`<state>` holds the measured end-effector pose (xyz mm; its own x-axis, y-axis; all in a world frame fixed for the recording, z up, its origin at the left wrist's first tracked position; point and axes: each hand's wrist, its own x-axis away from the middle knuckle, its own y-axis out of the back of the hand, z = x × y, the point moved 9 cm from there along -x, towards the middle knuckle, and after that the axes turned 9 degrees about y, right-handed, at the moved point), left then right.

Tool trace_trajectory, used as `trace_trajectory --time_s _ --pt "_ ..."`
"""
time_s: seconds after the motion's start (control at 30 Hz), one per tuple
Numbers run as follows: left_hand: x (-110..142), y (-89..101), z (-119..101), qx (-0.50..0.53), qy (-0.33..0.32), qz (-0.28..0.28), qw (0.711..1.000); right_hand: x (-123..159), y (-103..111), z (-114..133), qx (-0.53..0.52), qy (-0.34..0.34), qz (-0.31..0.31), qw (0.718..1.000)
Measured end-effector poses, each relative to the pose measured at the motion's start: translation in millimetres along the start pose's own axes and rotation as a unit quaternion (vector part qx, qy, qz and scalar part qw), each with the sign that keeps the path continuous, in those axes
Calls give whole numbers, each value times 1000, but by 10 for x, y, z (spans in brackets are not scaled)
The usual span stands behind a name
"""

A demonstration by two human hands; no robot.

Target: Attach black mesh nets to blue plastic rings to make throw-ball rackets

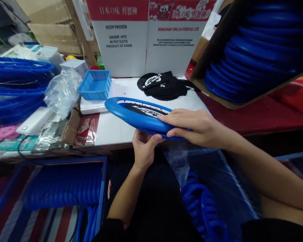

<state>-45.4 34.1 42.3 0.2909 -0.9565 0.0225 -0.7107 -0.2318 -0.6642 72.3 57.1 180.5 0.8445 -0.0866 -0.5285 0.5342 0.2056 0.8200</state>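
A blue plastic ring (141, 120) with a black printed fabric disc (147, 109) inside it is tilted above the white work surface (111, 129). My left hand (143, 149) grips its lower near edge from below, thumb along the rim. From the right, my right hand (192, 126) pinches the rim, with fingers on top over the disc and thumb at the side. Beyond the ring lies a pile of black printed fabric pieces (166, 85). The undersides of the ring and some left fingers are hidden.
A white and red carton (121, 57) stands behind. At left are a small blue tray (94, 85), crumpled clear plastic (63, 89) and stacked blue rings (17, 90). A tilted box of blue rings (255, 57) is at right. Below, a blue crate (104, 181) holds more rings.
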Motion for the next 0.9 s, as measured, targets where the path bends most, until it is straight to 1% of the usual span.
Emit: trace_trajectory --time_s 0.13,0.37,0.47,0.57,0.63,0.77,0.9 --pt "75 -15 29 -3 15 13 1000 42 -24 35 1 -16 29 999" --pt "138 -38 35 -1 32 32 999 62 -10 131 17 -33 39 999" --pt "162 -33 35 -2 31 34 999 86 -27 173 24 -34 27 999" --pt "187 -25 9 -5 15 29 999 119 -10 232 35 -26 -13 999" --pt "199 -29 -4 -14 9 28 999 143 -2 253 50 -33 -29 998" --pt "208 -31 -17 -28 0 24 999 171 -15 254 70 -58 -22 996" --pt "210 -20 -9 -26 -4 21 999 187 -15 260 60 -52 -21 997"
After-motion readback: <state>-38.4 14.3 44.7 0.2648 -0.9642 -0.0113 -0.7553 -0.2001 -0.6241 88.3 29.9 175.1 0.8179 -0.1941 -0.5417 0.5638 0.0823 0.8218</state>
